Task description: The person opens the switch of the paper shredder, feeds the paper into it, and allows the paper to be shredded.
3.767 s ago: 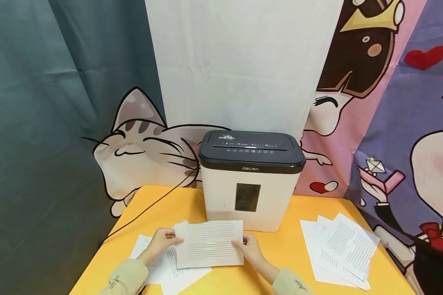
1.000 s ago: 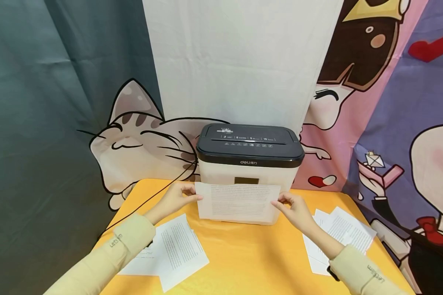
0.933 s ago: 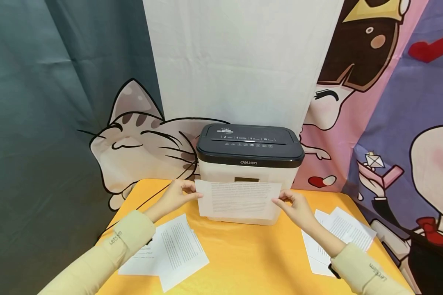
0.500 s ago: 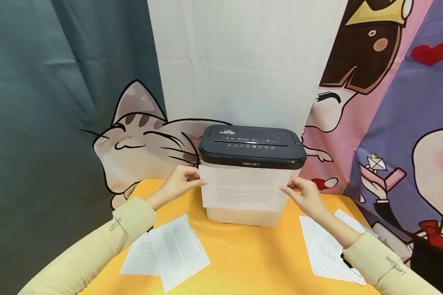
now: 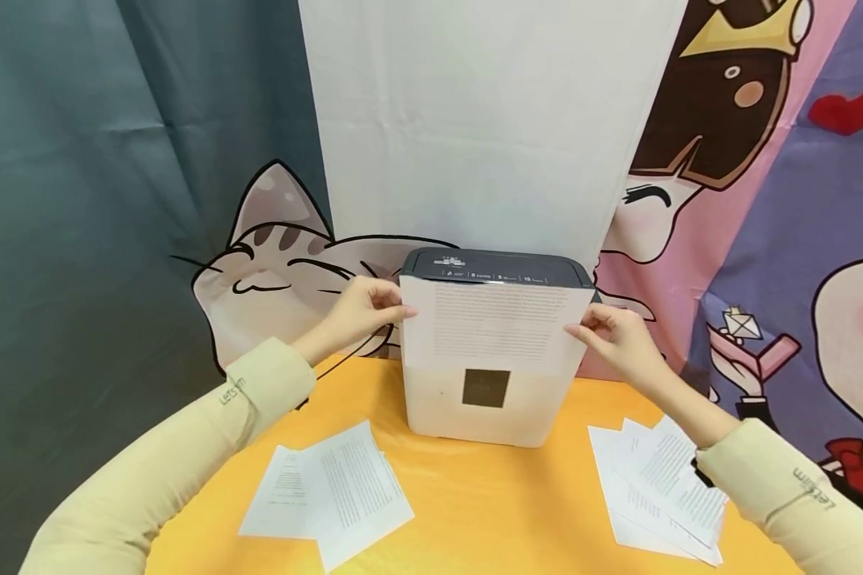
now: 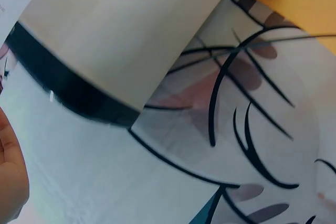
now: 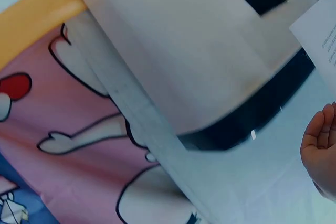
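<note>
A printed sheet of paper point(image 5: 499, 323) is stretched between both hands in the head view, in front of the paper shredder point(image 5: 475, 419). My left hand point(image 5: 370, 310) pinches its left edge between thumb and fingers. The right edge is pinched by my right hand point(image 5: 614, 334). The sheet covers the front part of the shredder's dark lid point(image 5: 503, 266), so the feed slot is hidden. In the left wrist view only a corner of the sheet point(image 6: 13, 3) shows, beside part of the left hand point(image 6: 10, 174). Another corner of the sheet point(image 7: 320, 38) appears near the right hand point(image 7: 321, 148) in the right wrist view.
On the yellow table point(image 5: 489, 511), loose printed sheets point(image 5: 352, 487) lie at the left. More printed sheets point(image 5: 662, 487) overlap at the right, partly under the right forearm. A black cable point(image 5: 345, 357) runs left of the shredder. A cartoon-printed curtain point(image 5: 467, 136) hangs behind.
Both hands have raised the sheet from low over the table, up past the shredder's front, to the level of its lid. The shredder's window shows again below the sheet.
</note>
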Demonstrator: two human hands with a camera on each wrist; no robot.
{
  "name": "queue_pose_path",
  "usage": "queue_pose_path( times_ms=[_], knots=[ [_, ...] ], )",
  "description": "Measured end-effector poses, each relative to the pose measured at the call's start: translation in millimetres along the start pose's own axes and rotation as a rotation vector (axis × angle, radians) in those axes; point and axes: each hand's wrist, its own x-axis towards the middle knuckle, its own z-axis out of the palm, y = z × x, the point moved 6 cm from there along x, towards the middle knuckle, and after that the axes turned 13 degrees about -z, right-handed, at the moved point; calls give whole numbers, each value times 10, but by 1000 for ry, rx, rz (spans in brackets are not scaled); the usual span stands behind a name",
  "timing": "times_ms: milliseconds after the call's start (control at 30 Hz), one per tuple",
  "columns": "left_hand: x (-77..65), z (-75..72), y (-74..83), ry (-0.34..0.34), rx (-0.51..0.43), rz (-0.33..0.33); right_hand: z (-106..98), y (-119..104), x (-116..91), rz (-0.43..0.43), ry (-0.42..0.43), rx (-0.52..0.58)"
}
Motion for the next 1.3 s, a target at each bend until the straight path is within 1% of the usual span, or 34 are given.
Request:
queue_pose_path(
  times_ms=[133, 200, 400, 467, 633, 800, 967, 1167, 1300],
  knots=[
    [163, -87, 99, 25, -17, 1, -120, 18, 162, 2, 5, 4],
    [231, -124, 135, 38, -25, 13, -161, 38, 249, 11, 2, -8],
    [402, -207, 222, 67, -47, 47, -217, 138, 479, 26, -9, -29],
    [466, -230, 252, 81, -49, 46, -234, 179, 541, 39, -7, -34],
    [638, -294, 347, 143, -27, 40, -278, 276, 685, 80, -2, -75],
    [797, -339, 373, 195, -35, 7, -291, 387, 796, 129, -2, -109],
    [934, -304, 331, 221, -22, -12, -257, 510, 835, 130, 9, -113],
    [1039, -207, 265, 206, 12, -14, -198, 641, 824, 122, 10, -118],
    [1081, -178, 247, 207, 20, -11, -173, 705, 821, 134, 0, -119]
  ],
)
